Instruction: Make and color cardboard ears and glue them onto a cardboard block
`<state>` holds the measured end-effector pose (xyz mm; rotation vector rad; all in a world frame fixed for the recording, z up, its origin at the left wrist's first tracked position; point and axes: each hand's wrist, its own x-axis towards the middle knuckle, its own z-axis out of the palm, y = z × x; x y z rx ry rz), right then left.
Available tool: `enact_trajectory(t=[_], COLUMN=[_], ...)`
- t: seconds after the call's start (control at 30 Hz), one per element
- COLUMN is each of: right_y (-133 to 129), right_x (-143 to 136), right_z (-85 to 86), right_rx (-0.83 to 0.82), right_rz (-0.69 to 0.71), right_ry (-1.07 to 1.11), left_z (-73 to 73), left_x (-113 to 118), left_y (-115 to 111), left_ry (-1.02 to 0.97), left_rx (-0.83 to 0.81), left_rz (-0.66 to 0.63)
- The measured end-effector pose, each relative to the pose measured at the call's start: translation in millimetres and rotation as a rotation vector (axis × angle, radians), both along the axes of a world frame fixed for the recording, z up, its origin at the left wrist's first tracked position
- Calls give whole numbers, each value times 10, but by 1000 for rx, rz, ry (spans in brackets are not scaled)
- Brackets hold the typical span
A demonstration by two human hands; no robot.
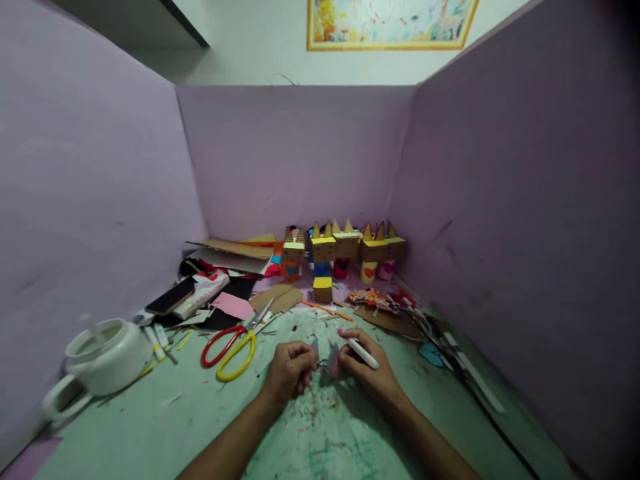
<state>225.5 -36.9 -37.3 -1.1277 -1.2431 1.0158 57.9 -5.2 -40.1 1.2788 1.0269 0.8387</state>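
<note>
Near the middle of the green table, my left hand (291,368) is closed on a small pinkish-blue paper piece (315,349) at its fingertips. Just to the right, my right hand (367,367) has a white marker (363,353) held across its fingers, and a small blue and pink triangular piece (333,359) is at its fingertips. The two pieces point upward with a narrow gap between them. Small dark scraps lie on the green surface below my hands.
Open scissors (243,338) with red and yellow handles lie left. A white teapot (111,357) stands far left. Several cardboard figures (347,245) line the back, behind a small yellow-topped block (323,290). Cables and strips (460,363) run along the right wall.
</note>
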Motion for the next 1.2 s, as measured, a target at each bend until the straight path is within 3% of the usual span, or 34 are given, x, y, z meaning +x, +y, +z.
enact_trajectory(t=[0.27,0.5,0.63,0.73,0.9,0.97,1.2], right_y=[44,-12,-39,-26,115,184,293], right_x=[-21,-24,85,196,244,221,185], right_z=[-123,-142,-107,-60,-20,-11,-36], right_rx=[-11,68,153,200,180,153,112], right_rz=[95,151,75,96,200,188,233], right_ry=[-16,-142,-411,-667,-1028,-1091,-1234], left_z=[37,87,117,253,495,460,46], left_x=[32,71,13,-120,-309,-298,-182], left_y=[14,-32,-19,51,301,418,553], left_ry=[24,101,65,34,114,170,261], left_rx=[-5,97,-24,-76,-97,-135,-93], left_rz=[-82,-96,53,162,128,113,13])
